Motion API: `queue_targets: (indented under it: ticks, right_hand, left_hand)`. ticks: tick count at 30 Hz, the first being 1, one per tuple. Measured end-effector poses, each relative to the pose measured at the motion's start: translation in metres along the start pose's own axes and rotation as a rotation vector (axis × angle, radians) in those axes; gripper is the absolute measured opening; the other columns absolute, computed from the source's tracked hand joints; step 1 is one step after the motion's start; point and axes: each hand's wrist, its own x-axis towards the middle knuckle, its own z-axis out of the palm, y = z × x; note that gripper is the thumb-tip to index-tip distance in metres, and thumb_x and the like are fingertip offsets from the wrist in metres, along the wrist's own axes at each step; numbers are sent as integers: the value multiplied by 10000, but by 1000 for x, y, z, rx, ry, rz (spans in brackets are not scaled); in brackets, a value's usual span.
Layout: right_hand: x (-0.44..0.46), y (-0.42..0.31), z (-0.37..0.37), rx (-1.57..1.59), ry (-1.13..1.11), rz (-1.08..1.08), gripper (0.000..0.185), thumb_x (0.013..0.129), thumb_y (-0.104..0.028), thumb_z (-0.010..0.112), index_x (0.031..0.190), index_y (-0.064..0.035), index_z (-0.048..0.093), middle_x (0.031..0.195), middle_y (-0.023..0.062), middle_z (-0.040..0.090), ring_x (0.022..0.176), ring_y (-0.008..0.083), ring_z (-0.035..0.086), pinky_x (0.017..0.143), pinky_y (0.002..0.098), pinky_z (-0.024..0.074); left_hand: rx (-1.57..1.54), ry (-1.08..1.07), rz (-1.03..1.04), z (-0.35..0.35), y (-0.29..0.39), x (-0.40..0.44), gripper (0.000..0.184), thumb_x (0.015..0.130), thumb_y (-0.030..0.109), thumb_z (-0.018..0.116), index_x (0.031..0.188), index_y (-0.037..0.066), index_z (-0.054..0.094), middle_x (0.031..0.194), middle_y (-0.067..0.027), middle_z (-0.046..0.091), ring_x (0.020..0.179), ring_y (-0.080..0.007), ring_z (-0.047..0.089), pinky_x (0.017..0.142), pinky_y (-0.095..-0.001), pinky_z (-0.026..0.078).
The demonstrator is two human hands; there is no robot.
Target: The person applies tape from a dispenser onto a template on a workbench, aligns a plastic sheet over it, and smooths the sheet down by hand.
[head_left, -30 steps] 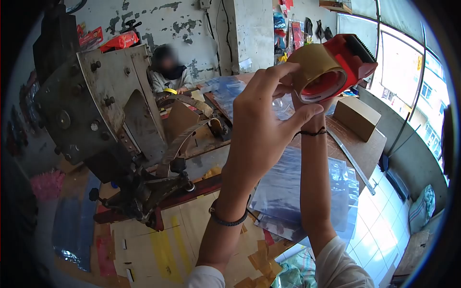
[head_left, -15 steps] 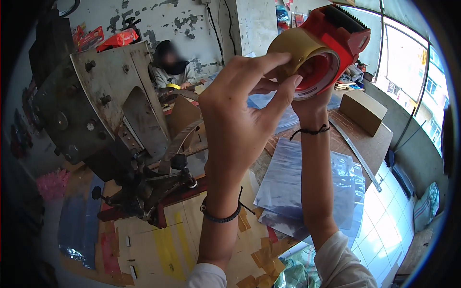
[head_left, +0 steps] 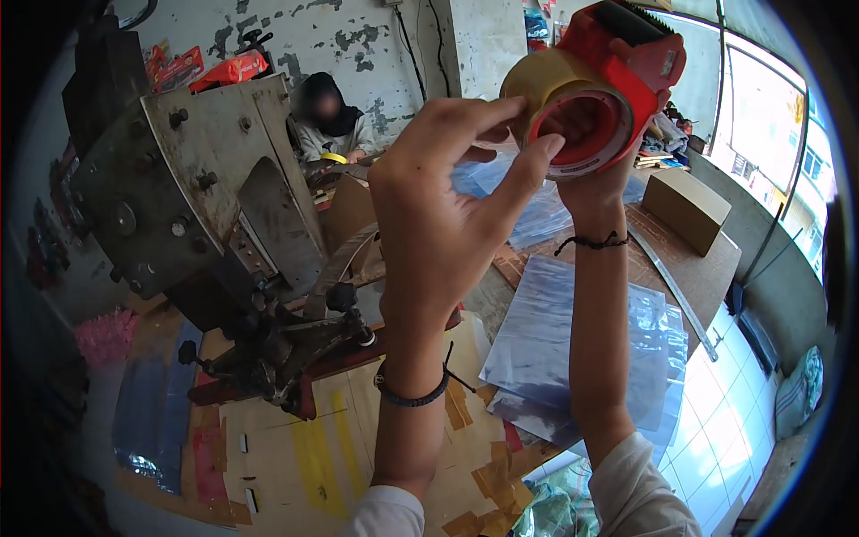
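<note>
Left hand (head_left: 438,192): thumb and forefinger parted at near edge of tape roll (head_left: 557,79); contact unclear. Roll sits in red dispenser (head_left: 637,82), raised above table (head_left: 705,276); label inside core (head_left: 580,166) unreadable. Long axis slants, toothed end pointing upper right. Right hand (head_left: 598,190) grips dispenser from behind, fingers curled around.

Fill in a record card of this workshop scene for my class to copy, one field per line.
Right grip: holding the red tape dispenser up
Left grip: thumb and fingers at the tape roll; exact contact unclear
Tape roll: brown, mounted on the dispenser
Machine: heavy, metal, at picture left
Plastic sheets: clear, overlapping, partly hidden by the right forearm
Brown box: on the table, near the long metal strip
Other person: beyond the machine
Far wall: paint peeling in patches
</note>
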Motion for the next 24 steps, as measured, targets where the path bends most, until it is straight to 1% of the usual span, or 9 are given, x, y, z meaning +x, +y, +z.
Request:
queue_targets:
  ticks: [3,6,11,14,15,17,21,24]
  right_hand:
    - [-7,3,5,-137,-146,-135,620,1060,-640,376,842,-87,554,706,-14,436,663,156,404,625,321,392]
    - [-8,3,7,-259,-94,-169,589,1067,-617,383,889,-87,568,698,-14,431,666,154,409,627,322,405]
    - [-7,2,4,-287,-67,-160,551,1084,-576,379,983,-77,588,719,3,485,676,151,454,629,328,437]
    - [-9,5,11,-331,-48,-229,525,1093,-548,380,1032,-71,590,746,17,516,681,151,474,629,325,447]
    - [-10,6,13,-348,-39,-259,516,1096,-539,381,1046,-70,590,756,21,525,682,150,480,629,324,450]
    - [-7,3,6,-366,-114,-256,480,1100,-510,386,1041,-75,578,755,21,510,682,151,477,631,323,454]
    - [1,2,-5,-346,-173,-252,421,1103,-462,394,1005,-88,561,738,15,468,681,153,467,636,328,461]
    - [-1,5,0,-343,-133,-263,403,1099,-441,400,971,-91,552,726,9,439,678,156,458,634,332,458]
  left_hand:
    - [63,48,-5,3,-1,0,218,883,77,825,1033,-46,725,952,-92,745,844,-120,713,755,-276,586]
    - [47,70,-67,3,-2,-1,222,872,79,838,1011,-44,718,927,-91,749,848,-122,715,761,-273,580]
    - [-28,23,-162,-5,1,-1,206,889,76,822,1020,-44,718,937,-86,755,851,-116,712,779,-258,567]
    - [47,-31,-74,-13,-2,-1,173,917,57,787,1040,-50,729,941,-70,758,844,-109,713,798,-246,561]
    - [29,-11,-56,-12,-3,0,159,904,56,788,1013,-48,736,926,-94,760,817,-142,730,760,-264,571]
    - [-4,30,-21,-12,-7,1,134,877,53,791,959,-44,751,894,-142,764,763,-207,764,686,-301,589]
    - [44,23,-14,-14,-7,0,111,893,37,762,953,-55,747,897,-152,767,794,-223,774,704,-296,594]
    - [34,29,-67,-15,-4,0,111,904,40,752,955,-58,744,901,-158,767,822,-232,779,715,-301,597]
